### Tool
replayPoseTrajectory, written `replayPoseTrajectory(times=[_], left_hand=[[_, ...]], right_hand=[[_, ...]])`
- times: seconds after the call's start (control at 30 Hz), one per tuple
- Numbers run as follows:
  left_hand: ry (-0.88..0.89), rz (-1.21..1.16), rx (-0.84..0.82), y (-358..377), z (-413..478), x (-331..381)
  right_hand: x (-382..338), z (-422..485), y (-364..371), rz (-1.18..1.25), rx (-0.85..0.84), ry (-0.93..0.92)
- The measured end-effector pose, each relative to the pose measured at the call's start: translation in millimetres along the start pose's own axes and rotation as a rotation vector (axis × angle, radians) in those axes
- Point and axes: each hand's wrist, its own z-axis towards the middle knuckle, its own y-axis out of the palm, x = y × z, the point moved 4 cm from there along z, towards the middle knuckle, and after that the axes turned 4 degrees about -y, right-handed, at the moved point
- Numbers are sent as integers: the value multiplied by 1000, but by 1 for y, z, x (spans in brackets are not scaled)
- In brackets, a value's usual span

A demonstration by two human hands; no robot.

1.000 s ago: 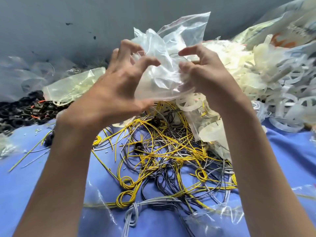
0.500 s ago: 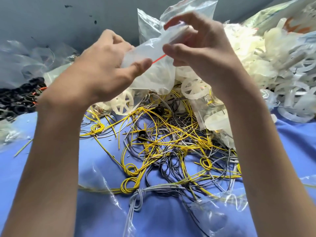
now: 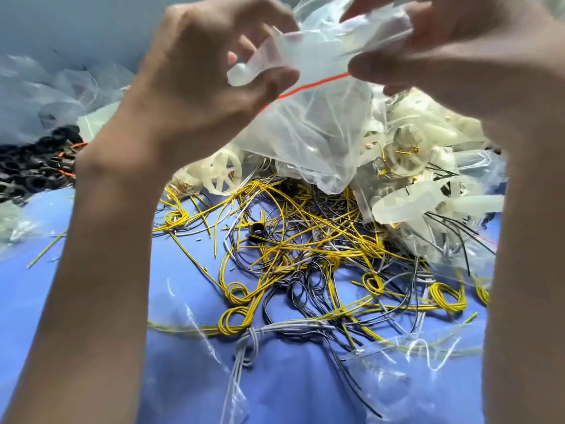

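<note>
At the far left a heap of black rings point(image 3: 33, 160) lies on the blue cloth point(image 3: 183, 377), just beside some crumpled clear plastic. Next comes the left hand point(image 3: 208, 75), raised well above the cloth, its thumb and curled fingers pinching the left end of the top edge of a clear zip bag point(image 3: 318, 123). The bag hangs between the two hands, high over the cloth, and its red seal line point(image 3: 312, 85) slants from the left thumb up to the right thumb. Below it a white spoked wheel point(image 3: 221, 174) lies at the edge of a tangle of yellow, black and grey wires point(image 3: 293, 249) spread over the cloth. The right hand point(image 3: 458, 56), at the upper right, pinches the bag's other end between thumb and fingers. Beneath that hand white plastic parts point(image 3: 428, 197) lie heaped, some inside clear bags.
</note>
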Motion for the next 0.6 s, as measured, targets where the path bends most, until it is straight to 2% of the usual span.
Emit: replayPoseTrajectory(times=[0.2, 0.37, 0.6], left_hand=[[-50, -21, 99, 2, 4, 0], [46, -24, 57, 8, 3, 8], [5, 39, -8, 13, 1, 9]], right_hand=[[3, 1, 2, 65, 64, 7], [-2, 5, 10, 144, 106, -4], [-2, 4, 10, 192, 145, 23]])
